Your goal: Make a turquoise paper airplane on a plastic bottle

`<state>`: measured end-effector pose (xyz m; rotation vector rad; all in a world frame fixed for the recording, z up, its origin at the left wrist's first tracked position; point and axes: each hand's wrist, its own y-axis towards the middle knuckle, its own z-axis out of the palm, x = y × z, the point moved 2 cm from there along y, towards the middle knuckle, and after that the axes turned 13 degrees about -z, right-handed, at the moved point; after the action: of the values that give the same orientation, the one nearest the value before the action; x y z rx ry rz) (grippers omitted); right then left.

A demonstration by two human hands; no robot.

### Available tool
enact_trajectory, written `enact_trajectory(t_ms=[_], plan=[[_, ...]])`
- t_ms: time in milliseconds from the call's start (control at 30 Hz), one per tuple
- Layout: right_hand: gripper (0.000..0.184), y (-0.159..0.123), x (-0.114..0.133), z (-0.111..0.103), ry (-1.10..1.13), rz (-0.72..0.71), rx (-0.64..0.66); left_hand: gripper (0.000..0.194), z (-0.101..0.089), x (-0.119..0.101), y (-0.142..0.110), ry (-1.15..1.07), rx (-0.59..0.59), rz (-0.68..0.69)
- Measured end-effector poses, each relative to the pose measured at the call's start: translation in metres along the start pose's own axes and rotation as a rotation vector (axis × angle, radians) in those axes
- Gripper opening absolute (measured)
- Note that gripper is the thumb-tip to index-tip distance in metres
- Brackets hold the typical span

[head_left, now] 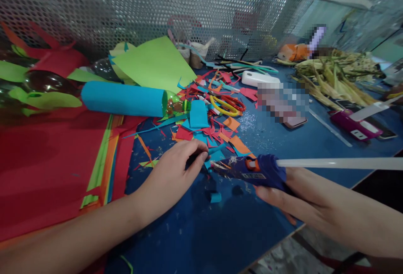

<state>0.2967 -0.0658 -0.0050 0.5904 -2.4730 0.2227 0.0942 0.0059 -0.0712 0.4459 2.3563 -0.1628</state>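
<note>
My right hand (285, 200) is wrapped round a blue glue gun (248, 169) with a white glue stick (340, 163) sticking out of its back. The nozzle points left at my left hand (176, 173). That hand's fingers are pinched on a small dark piece I cannot make out, held down on the blue table (201, 232). A small teal paper scrap (215, 197) lies just below the gun. Further back lies a bottle wrapped in teal paper (124, 98).
Red and coloured paper sheets (47, 160) cover the left. Paper scraps and yellow-red scissors (226, 105) lie mid-table, a green sheet (154, 64) behind. A white case (260, 78), a phone (355, 125) and dried husks (336, 76) sit right. A perforated metal screen (157, 5) stands behind.
</note>
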Motion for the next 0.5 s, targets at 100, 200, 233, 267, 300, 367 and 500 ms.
enact_trajectory(t_ms=[100,200,233,267,300,367,500], plan=[[0.051,-0.0012,-0.0011,0.0003,0.022,0.005,0.091,0.014,0.0004,0.0004,0.0000,0.004,-0.003,-0.003],[0.049,-0.0022,-0.0022,-0.0011,0.037,0.007,0.093,0.014,0.0011,0.0012,0.0001,0.006,0.002,-0.009],[0.048,-0.0023,-0.0026,-0.0015,0.042,0.003,0.085,0.014,0.0011,0.0014,0.0000,0.006,0.001,-0.008],[0.047,-0.0025,-0.0032,-0.0017,0.043,0.001,0.074,0.014,0.0011,0.0014,-0.0001,0.007,0.001,-0.006],[0.046,-0.0027,-0.0038,-0.0018,0.040,-0.001,0.061,0.014,0.0009,0.0014,-0.0002,0.008,0.000,-0.004],[0.043,-0.0033,-0.0053,-0.0014,0.022,0.005,0.054,0.015,0.0004,0.0012,-0.0005,0.010,0.002,-0.003],[0.041,-0.0052,-0.0074,-0.0007,-0.016,0.045,0.073,0.017,-0.0003,0.0008,-0.0012,0.014,0.005,-0.003]])
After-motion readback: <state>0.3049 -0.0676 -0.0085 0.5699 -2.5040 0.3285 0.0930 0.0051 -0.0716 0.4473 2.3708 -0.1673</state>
